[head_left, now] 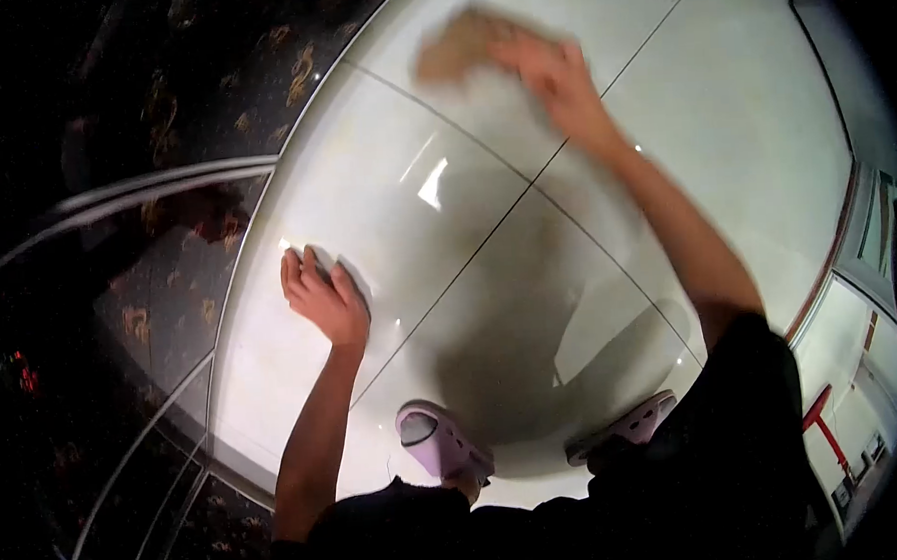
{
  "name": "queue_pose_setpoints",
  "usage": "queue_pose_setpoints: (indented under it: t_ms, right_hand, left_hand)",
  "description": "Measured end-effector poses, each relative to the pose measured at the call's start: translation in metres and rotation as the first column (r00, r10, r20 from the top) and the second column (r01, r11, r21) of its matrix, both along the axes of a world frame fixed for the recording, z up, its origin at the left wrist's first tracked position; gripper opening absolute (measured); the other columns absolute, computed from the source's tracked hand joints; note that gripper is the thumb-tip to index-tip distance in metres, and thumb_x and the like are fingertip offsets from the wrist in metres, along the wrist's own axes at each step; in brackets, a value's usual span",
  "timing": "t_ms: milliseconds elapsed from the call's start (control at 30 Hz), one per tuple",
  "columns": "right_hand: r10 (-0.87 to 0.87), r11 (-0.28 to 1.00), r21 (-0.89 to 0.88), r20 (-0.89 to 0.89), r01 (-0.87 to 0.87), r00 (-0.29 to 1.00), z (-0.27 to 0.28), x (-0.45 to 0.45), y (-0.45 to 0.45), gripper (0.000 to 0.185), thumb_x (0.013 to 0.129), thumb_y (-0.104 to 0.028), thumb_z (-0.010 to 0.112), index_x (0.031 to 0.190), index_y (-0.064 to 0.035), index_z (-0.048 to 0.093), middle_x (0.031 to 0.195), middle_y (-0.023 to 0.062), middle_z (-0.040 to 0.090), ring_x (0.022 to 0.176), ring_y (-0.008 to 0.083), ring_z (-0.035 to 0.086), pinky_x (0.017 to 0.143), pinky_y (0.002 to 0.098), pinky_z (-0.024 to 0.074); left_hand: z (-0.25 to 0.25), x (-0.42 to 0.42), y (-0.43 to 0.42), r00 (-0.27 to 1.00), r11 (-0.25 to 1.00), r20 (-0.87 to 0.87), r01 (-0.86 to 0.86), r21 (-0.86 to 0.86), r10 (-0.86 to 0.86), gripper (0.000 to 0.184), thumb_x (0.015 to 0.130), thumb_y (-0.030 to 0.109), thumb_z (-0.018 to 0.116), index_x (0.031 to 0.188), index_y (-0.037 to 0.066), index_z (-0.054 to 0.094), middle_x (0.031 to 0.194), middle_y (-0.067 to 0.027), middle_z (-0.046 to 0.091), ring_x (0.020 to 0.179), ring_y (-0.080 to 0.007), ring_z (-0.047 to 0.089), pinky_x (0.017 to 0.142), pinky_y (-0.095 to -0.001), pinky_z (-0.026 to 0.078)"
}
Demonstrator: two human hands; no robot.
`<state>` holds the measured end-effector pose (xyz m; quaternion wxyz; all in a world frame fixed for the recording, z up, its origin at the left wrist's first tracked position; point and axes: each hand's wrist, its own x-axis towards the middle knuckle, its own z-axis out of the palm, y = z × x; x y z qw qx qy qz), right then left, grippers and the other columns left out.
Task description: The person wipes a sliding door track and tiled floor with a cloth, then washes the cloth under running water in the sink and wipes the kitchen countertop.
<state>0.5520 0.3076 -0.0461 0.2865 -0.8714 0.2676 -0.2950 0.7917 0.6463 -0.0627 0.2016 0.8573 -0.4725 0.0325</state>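
My right hand [549, 70] is stretched far forward over the glossy white floor tiles [482, 138]. It is closed on a brown cloth [453, 50], which is smeared by motion, so its exact shape is hard to make out. My left hand [327, 297] is low over the tiles near their left edge, its fingers apart and loosely bent. A small bright white spot shows just beyond its fingertips; I cannot tell whether it is an object or a reflection. Nothing can be made out in the left hand.
On my feet are pink slippers [433, 436], close below me. A dark patterned panel [159, 293] with curved metal strips borders the tiles on the left. On the right stand a doorway frame [853, 252] and a red-handled tool [823, 429].
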Motion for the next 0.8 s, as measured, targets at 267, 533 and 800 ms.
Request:
queue_pose_setpoints:
  t_ms: [267, 533, 800]
  right_hand:
    - [0.054, 0.999, 0.009, -0.328, -0.054, 0.943, -0.028, 0.090, 0.080, 0.037, 0.089, -0.034, 0.061, 0.125, -0.0353, 0.060, 0.132, -0.0094, 0.055, 0.123, 0.0262, 0.042, 0.090, 0.0498, 0.0347]
    - [0.683, 0.710, 0.639, -0.521, -0.297, 0.512, 0.037, -0.073, 0.265, 0.036, 0.086, -0.032, 0.062, 0.121, -0.0264, 0.066, 0.123, 0.0047, 0.062, 0.110, 0.0268, 0.057, 0.091, 0.0464, 0.0412]
    - [-0.256, 0.957, -0.224, -0.340, 0.186, 0.905, -0.027, -0.035, -0.017, 0.036, 0.094, -0.036, 0.053, 0.130, -0.0395, 0.059, 0.136, -0.0150, 0.057, 0.112, 0.0211, 0.047, 0.087, 0.0485, 0.0345]
  left_hand:
    - [0.000, 0.002, 0.001, 0.998, 0.999, -0.045, -0.033, -0.004, 0.032, 0.044, 0.100, 0.031, 0.043, 0.135, 0.004, 0.047, 0.145, -0.0187, 0.039, 0.135, -0.0372, 0.032, 0.108, -0.0518, 0.024]
    - [-0.001, 0.001, 0.001, 0.999, 0.999, -0.022, -0.025, -0.028, 0.025, 0.043, 0.099, 0.027, 0.045, 0.135, 0.003, 0.049, 0.146, -0.0186, 0.038, 0.135, -0.0370, 0.032, 0.108, -0.0511, 0.024]
    - [-0.006, 0.001, 0.006, 1.000, 0.999, 0.002, 0.009, -0.034, -0.009, 0.044, 0.101, 0.032, 0.043, 0.135, 0.005, 0.048, 0.146, -0.0181, 0.039, 0.135, -0.0365, 0.033, 0.105, -0.0523, 0.027]
